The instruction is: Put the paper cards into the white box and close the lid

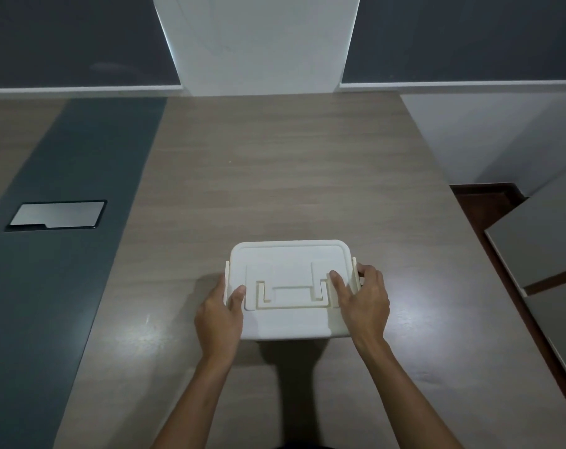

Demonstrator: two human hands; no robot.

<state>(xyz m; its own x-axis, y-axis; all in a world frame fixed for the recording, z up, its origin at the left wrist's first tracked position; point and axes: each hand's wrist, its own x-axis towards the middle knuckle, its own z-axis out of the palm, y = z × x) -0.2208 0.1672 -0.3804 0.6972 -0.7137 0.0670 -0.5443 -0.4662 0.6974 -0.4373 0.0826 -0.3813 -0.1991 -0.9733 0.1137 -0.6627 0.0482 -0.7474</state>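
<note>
The white box (289, 322) stands on the wooden table in front of me with its lid (288, 257) lying flat on top and a folded handle in the lid's middle. My left hand (218, 319) grips the box's left side, thumb on the lid, fingers around the side clip. My right hand (362, 299) grips the right side the same way, thumb on the lid and fingers over the right clip. No paper cards are visible; the inside of the box is hidden.
The wooden table (275, 176) stretches far ahead. A dark strip with a metal cable-port cover (56, 214) runs along the left. The table's right edge drops to the floor, with grey cabinet panels (540, 241) beyond it.
</note>
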